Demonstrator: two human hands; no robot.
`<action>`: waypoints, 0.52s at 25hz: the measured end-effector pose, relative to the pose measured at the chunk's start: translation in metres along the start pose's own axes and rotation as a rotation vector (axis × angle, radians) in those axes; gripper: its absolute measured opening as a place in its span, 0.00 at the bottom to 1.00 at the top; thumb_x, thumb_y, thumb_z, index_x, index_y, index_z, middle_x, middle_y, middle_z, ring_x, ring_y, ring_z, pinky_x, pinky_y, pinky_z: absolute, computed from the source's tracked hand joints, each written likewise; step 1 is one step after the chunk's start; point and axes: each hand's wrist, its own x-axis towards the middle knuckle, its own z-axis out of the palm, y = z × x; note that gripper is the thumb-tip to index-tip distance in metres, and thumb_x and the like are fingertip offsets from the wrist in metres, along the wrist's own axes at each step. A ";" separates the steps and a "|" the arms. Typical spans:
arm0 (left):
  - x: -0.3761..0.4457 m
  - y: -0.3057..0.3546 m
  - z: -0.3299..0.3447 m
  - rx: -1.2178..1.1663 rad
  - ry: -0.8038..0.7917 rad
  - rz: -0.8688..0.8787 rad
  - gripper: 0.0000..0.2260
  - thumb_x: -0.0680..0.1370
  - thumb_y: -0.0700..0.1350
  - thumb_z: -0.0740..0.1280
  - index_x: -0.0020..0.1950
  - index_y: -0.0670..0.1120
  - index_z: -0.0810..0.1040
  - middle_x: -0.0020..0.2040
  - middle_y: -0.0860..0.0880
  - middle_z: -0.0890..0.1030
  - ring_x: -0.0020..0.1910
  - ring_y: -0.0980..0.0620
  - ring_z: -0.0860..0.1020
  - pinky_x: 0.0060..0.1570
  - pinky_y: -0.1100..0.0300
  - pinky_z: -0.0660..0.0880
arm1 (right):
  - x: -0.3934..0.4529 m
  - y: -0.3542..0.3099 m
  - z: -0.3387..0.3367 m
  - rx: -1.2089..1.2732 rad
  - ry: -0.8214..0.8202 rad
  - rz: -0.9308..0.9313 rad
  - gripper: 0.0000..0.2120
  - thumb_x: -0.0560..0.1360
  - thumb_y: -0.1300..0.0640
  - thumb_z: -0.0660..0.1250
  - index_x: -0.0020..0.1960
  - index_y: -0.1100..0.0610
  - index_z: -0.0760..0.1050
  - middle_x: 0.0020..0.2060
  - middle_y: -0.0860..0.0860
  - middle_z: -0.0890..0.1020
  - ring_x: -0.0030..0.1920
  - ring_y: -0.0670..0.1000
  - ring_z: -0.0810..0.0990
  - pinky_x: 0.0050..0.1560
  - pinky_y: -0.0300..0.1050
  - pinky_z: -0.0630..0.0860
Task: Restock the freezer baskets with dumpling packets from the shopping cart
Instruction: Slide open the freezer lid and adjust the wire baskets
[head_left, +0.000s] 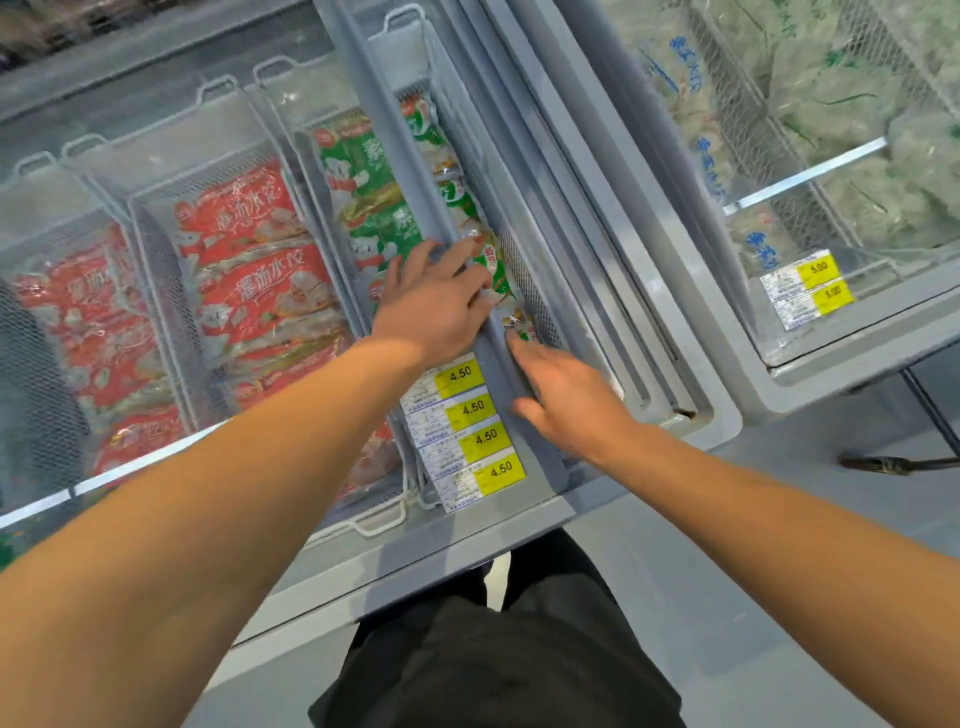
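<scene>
Three white wire freezer baskets are seen under a sliding glass lid. The left basket (52, 249) and the middle basket (156, 208) are filled with red dumpling packets (249, 260). The right basket (530, 291) is filled with green dumpling packets (363, 197), stacked from near to far.

The left hand (431, 301) is laid across the grey lid frame (405, 171), fingers spread and pressed on a green packet. The right hand (566, 395) is rested on the near part of the frame, its forefinger stretched to touch the nearest green packet.

Yellow price tags (478, 436) are fixed at the near rim. A second freezer (831, 364) holding pale packets (857, 119) stands to the right, on a grey floor (779, 597).
</scene>
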 end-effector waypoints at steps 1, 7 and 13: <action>-0.006 -0.005 0.001 -0.003 0.005 -0.022 0.14 0.83 0.56 0.53 0.62 0.55 0.72 0.77 0.57 0.59 0.75 0.40 0.54 0.72 0.35 0.52 | -0.002 -0.004 0.003 -0.018 -0.029 -0.030 0.38 0.75 0.54 0.69 0.78 0.57 0.55 0.72 0.56 0.69 0.70 0.60 0.69 0.66 0.54 0.71; -0.062 -0.052 0.004 0.033 0.106 -0.067 0.15 0.82 0.54 0.55 0.63 0.51 0.75 0.76 0.55 0.63 0.72 0.36 0.62 0.65 0.33 0.63 | -0.011 -0.047 0.041 -0.134 -0.145 -0.228 0.46 0.74 0.51 0.71 0.80 0.56 0.44 0.79 0.52 0.52 0.76 0.56 0.60 0.73 0.50 0.63; -0.121 -0.106 0.002 -0.008 0.031 -0.157 0.16 0.82 0.57 0.55 0.68 0.58 0.70 0.79 0.58 0.54 0.76 0.38 0.54 0.70 0.33 0.57 | -0.002 -0.113 0.084 -0.214 -0.169 -0.275 0.51 0.73 0.48 0.72 0.79 0.56 0.38 0.80 0.53 0.48 0.77 0.56 0.56 0.75 0.52 0.58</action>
